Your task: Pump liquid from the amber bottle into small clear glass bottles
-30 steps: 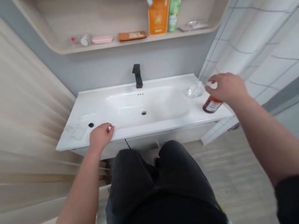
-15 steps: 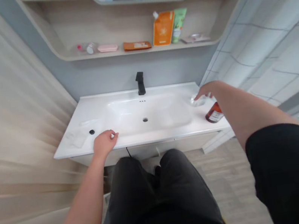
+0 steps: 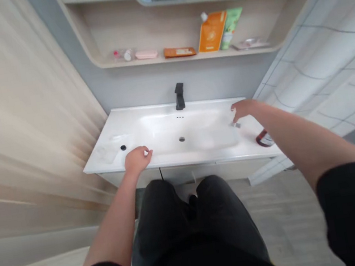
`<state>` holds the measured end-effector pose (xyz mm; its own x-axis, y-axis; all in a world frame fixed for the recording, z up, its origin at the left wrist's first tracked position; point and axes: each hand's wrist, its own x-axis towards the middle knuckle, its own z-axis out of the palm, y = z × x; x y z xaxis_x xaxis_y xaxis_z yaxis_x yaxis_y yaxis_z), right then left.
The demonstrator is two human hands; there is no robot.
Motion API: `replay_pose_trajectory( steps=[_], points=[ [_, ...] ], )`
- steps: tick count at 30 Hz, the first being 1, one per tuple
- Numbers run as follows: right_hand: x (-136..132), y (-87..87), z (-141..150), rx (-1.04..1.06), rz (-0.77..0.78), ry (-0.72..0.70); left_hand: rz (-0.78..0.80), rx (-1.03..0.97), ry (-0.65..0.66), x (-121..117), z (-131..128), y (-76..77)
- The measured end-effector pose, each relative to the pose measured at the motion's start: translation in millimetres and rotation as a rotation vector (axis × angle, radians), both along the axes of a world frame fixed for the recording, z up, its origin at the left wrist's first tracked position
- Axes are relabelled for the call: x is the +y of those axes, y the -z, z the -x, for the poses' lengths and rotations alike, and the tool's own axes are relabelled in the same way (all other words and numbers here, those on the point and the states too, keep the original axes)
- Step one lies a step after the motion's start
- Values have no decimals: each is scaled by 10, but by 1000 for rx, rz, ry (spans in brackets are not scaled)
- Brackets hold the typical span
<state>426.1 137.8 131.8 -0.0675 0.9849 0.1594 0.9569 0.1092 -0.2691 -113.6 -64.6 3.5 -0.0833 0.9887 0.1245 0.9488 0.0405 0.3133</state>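
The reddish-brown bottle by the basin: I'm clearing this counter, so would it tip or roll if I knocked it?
The bottle looks round, so it may well tip or roll, though the right forearm hides how it stands. The glossy counter would probably let it slide easily.

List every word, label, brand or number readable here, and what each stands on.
None can be read. The orange pouch, green tube and flat orange packet on the shelf have blurred print; the brown bottle has a label partly hidden by the right forearm.
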Motion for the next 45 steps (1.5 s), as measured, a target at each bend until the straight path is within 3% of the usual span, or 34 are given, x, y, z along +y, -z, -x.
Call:
replay_pose_trajectory(
  steps=[2, 4, 7, 11, 14, 19, 22, 25, 31, 37, 45],
  points=[
    [-107, -77, 277, -159, 256, -96, -3, -31, 15, 19, -15, 19],
    [-313, -93, 569, -136, 275, -288, -14, -124, 111, 64, -122, 55],
    [-722, 13, 1009, 48, 285, -497, -11, -421, 367, 160, -506, 129],
    [-1192, 267, 1492, 234, 300, -564, 47, -822, 543, 251, -1148, 201],
    [-1403, 476, 1694, 331, 266, -562, 75, -904, 555, 253, -1365, 235],
    [-1580, 960, 1825, 665, 198, -524, -2, -974, 464, 207, -1277, 334],
    [-1621, 1263, 1877, 879, 260, -468, -23, -976, 445, 199, -1252, 404],
    [-1614, 1441, 1913, 990, 321, -456, -67, -997, 429, 206, -1247, 445],
    [-1505, 1482, 1992, 999, 342, -484, -52, -1009, 507, 298, -1123, 331],
    [-1463, 1510, 2066, 1065, 317, -522, -106, -954, 625, 404, -1187, 152],
    [-1521, 1483, 2020, 1025, 224, -538, -110, -917, 474, 341, -1291, 38]
  ],
)
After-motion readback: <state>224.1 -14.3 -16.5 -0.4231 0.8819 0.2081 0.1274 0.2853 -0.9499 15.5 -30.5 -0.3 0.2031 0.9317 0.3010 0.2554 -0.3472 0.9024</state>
